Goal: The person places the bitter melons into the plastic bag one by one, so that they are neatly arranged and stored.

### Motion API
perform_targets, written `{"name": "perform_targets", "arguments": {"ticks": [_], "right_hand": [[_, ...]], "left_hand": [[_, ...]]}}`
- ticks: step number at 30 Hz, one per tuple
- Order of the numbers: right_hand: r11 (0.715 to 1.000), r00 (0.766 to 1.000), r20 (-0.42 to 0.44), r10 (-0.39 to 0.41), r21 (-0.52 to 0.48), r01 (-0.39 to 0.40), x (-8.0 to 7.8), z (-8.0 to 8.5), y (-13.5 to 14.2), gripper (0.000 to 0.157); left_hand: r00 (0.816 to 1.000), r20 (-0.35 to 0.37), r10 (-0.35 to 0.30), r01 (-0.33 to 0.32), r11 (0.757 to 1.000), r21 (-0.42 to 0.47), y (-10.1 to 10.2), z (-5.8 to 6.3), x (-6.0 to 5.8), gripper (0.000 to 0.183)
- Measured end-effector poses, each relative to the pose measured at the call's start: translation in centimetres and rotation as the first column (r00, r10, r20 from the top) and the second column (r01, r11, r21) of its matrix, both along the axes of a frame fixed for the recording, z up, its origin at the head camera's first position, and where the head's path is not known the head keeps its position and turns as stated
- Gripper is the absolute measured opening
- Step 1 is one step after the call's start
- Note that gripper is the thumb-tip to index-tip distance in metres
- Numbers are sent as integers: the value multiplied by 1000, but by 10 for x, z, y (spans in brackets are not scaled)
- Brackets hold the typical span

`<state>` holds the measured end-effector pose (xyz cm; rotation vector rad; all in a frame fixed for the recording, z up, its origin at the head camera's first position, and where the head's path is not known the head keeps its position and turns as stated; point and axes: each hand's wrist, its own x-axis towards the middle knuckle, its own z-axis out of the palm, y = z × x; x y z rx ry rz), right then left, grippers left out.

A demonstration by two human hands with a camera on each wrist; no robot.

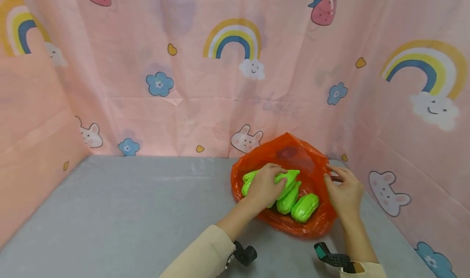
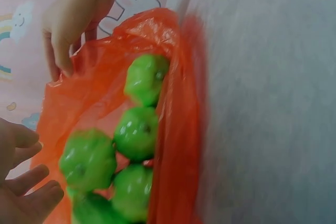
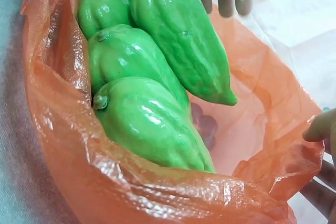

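An open red-orange plastic bag [image 1: 282,229] stands on the grey table. In it lie several glossy green ribbed vegetables [image 1: 305,208], blunt at the stem end and tapering to a point, like plump peppers; their exact kind I cannot tell. My left hand [image 1: 267,185] is over the pile inside the bag, fingers spread. Its fingers [image 2: 31,182] hold nothing in the left wrist view and hang just beyond the green vegetables [image 3: 178,35] in the right wrist view. My right hand [image 1: 344,190] pinches the bag's right rim between thumb and fingers [image 3: 317,127].
The grey tabletop [image 1: 128,212] spreads to the left of the bag. A pink patterned curtain [image 1: 198,119] hangs behind the table and along both sides, close to the bag's back. Each wrist wears a black camera mount [image 1: 244,253].
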<state>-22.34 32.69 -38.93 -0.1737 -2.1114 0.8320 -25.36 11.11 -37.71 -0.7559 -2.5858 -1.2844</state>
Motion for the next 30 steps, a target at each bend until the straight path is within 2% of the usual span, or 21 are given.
{"name": "perform_targets", "arguments": {"ticks": [10, 16, 20, 22, 25, 30], "right_hand": [[1000, 998, 54, 20, 17, -20, 5, 7, 7, 26], [987, 980, 199, -27, 160, -6, 10, 17, 13, 34], [973, 968, 248, -36, 231, -23, 13, 26, 10, 37], [967, 968, 249, -39, 253, -26, 16, 31, 9, 37], [958, 969, 245, -26, 283, -45, 21, 40, 7, 37], [923, 957, 281, 75, 343, -173, 23, 55, -6, 43]], "left_hand": [[999, -21, 26, -26, 999, -43, -34, 10, -4, 22], [997, -62, 36, -39, 998, -53, -63, 13, -12, 22], [999, -32, 37, -38, 999, -30, -90, 16, -22, 24], [998, -23, 58, -59, 997, -46, -101, 19, -25, 25], [993, -53, 110, -115, 988, -102, -117, 24, -25, 26], [971, -124, 205, -226, 955, -192, -143, 34, -24, 25]]}}
